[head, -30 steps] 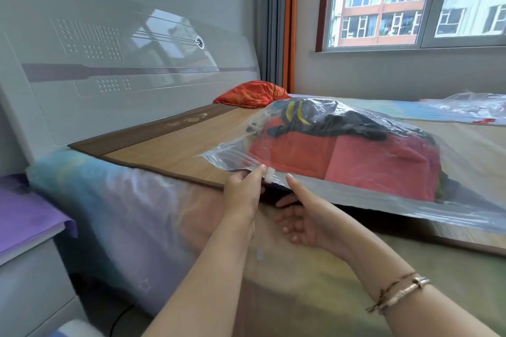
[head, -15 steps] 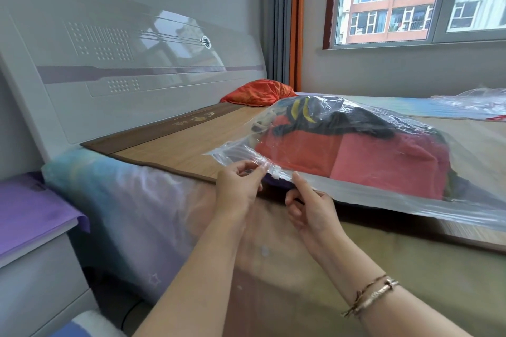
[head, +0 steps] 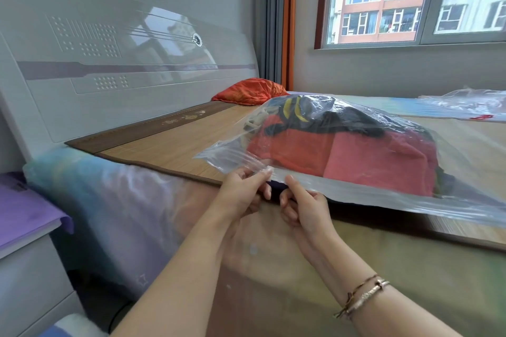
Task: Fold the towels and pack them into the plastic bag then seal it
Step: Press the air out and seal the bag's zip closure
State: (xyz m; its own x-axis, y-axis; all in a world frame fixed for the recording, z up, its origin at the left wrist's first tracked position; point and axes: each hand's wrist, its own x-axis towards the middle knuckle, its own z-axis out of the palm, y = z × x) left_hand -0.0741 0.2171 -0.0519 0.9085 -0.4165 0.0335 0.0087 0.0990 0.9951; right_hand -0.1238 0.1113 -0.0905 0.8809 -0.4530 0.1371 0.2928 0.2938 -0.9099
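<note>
Both hands have closed together, left hand (head: 241, 189) and right hand (head: 304, 205) pinching the plastic bag (head: 356, 189) edge just beyond them.

Orange pillow (head: 250, 91) by headboard (head: 123, 68), bamboo mat (head: 175, 142).

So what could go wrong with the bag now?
1. The plastic bag bulges over the red towels, so its seal might pop open again or not close fully.
2. The left hand and right hand pinch only one spot on the edge, so the rest of the strip may stay unsealed.
3. The bag's edge hangs past the bamboo mat towards the bed's side, so a tug could slide it off.
</note>
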